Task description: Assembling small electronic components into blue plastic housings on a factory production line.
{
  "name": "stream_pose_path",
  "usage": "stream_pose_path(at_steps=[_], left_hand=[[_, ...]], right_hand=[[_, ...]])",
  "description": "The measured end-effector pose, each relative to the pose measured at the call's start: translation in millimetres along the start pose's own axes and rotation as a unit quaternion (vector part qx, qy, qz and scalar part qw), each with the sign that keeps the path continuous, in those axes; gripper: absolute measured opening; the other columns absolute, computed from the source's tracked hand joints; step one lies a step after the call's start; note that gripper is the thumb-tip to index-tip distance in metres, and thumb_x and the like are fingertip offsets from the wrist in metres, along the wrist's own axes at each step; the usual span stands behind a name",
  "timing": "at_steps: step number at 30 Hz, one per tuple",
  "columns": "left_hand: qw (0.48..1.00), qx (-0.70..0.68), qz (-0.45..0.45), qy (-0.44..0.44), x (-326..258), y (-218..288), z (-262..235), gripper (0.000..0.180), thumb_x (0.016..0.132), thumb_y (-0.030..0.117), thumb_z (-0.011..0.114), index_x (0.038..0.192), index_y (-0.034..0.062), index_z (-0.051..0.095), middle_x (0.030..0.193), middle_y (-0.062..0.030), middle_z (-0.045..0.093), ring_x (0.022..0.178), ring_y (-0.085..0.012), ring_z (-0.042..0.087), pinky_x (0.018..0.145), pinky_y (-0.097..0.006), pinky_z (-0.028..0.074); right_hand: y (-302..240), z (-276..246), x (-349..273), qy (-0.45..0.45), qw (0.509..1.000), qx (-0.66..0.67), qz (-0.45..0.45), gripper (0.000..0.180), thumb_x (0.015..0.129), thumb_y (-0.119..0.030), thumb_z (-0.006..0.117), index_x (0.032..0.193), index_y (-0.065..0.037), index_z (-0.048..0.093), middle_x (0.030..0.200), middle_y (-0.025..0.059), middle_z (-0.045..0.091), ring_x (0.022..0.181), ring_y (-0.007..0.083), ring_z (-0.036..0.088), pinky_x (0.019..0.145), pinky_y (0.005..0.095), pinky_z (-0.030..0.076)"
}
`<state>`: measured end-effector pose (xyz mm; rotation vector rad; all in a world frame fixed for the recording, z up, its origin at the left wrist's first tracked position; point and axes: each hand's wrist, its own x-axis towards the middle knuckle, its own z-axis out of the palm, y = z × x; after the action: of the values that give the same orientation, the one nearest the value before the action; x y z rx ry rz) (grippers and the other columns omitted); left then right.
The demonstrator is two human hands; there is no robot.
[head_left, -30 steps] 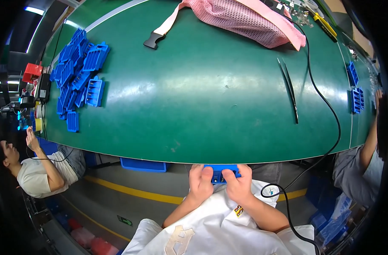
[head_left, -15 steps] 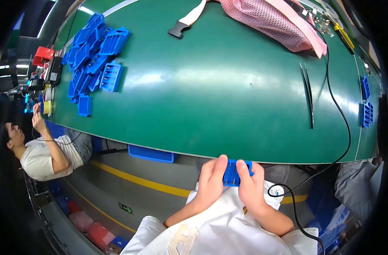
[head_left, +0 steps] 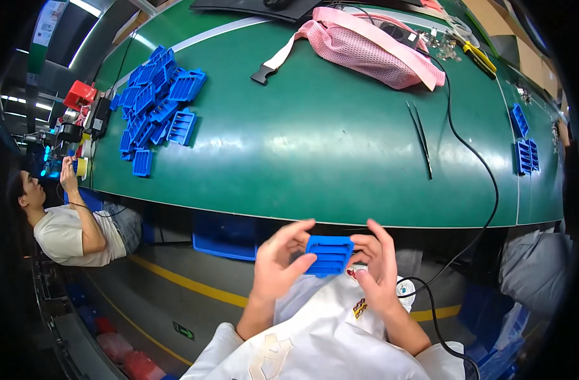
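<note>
A blue slotted plastic holder [head_left: 329, 256], with several parallel compartments facing up, is raised in front of my white shirt, just off the table's near edge. My left hand [head_left: 280, 263] grips its left side, the thumb on the front edge and the fingers partly hidden behind. At the opposite side, bent fingers of my right hand [head_left: 379, 269] touch the holder's edge, while its thumb is apart from it and the index finger points up. I cannot make out anything lying in the compartments.
A pile of similar blue holders [head_left: 153, 95] lies at the left of the green table [head_left: 289, 171]. Toward the right are black tweezers [head_left: 422, 140], a black cable [head_left: 486, 168], a pink mesh bag [head_left: 365, 50], yellow-handled pliers [head_left: 479, 60] and more holders [head_left: 525, 155]. Another person [head_left: 80, 218] sits far left.
The holder has been turned and moved slightly left. Both thumbs were on top of it; now the right thumb is off and the hands have spread apart. My view has shifted.
</note>
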<state>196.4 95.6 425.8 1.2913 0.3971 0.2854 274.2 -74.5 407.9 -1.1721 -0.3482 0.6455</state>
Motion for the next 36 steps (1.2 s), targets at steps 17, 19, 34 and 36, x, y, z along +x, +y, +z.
stream_pose_path(at_steps=[17, 19, 34, 36], left_hand=[[0.998, 0.043, -0.012, 0.038, -2.6, -5.3, 44.2, 0.022, 0.085, 0.0, 0.052, 0.105, -0.0058, 0.056, 0.1, -0.0089, 0.057, 0.087, -0.0122, 0.056, 0.078, -0.024, 0.045], [0.997, 0.038, -0.036, 0.049, -0.8, -3.2, 46.1, 0.019, 0.085, 0.0, 0.052, 0.103, -0.0053, 0.058, 0.097, -0.0083, 0.058, 0.084, -0.0115, 0.056, 0.075, -0.023, 0.045], [0.993, 0.084, 0.012, 0.077, -11.7, -32.1, 18.3, 0.025, 0.071, -0.009, 0.066, 0.094, -0.0042, 0.058, 0.093, -0.0099, 0.055, 0.079, -0.0124, 0.055, 0.066, -0.022, 0.047], [0.991, 0.086, 0.082, 0.056, -2.5, -43.2, 6.6, 0.025, 0.07, -0.01, 0.066, 0.093, -0.0039, 0.059, 0.093, -0.0101, 0.056, 0.082, -0.0143, 0.056, 0.07, -0.024, 0.048]], right_hand=[[-15.3, 16.3, 4.9, 0.082, 0.991, 0.069, 0.074, 0.032, 0.085, 0.003, 0.049, 0.113, -0.003, 0.033, 0.084, 0.0108, 0.058, 0.073, 0.0112, 0.059, 0.062, 0.0232, 0.048], [-14.1, 15.4, 4.9, 0.081, 0.991, 0.081, 0.071, 0.031, 0.086, 0.002, 0.048, 0.112, -0.003, 0.033, 0.084, 0.0108, 0.058, 0.073, 0.0111, 0.059, 0.062, 0.023, 0.048], [15.2, 4.4, 2.1, 0.07, 0.983, 0.101, 0.135, 0.023, 0.08, 0.005, 0.058, 0.101, 0.003, 0.049, 0.101, 0.0126, 0.06, 0.092, 0.0165, 0.059, 0.083, 0.0285, 0.047], [25.6, 5.0, 14.5, 0.025, 0.993, 0.09, 0.071, 0.032, 0.078, 0.008, 0.059, 0.108, 0.003, 0.051, 0.103, 0.0119, 0.059, 0.099, 0.0172, 0.057, 0.086, 0.0299, 0.046]])
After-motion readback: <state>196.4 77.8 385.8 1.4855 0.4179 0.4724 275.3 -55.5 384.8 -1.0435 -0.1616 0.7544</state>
